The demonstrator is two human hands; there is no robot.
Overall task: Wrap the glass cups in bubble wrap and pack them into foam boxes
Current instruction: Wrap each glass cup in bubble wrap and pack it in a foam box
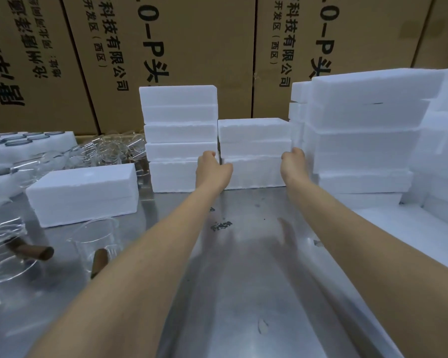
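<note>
Both my arms reach across the steel table (243, 280) to a short stack of white foam boxes (254, 140) at the back. My left hand (212, 167) curls its fingers round the left end of the stack's bottom foam box (254, 174), wedged against the taller stack beside it. At the box's right end, my right hand (294, 164) grips with its fingers tucked out of sight behind the corner. A clear glass cup (96, 239) with a brown wooden handle stands left of my forearm. Another glass cup (5, 257) sits at the left edge.
A taller foam stack (179, 125) stands left of the held one, and a large foam pile (362, 130) fills the right side. A single foam box (83, 195) lies at the left. Loose glass cups (109, 148) and a foam tray (36, 146) sit behind it. Cardboard cartons (192, 47) wall the back.
</note>
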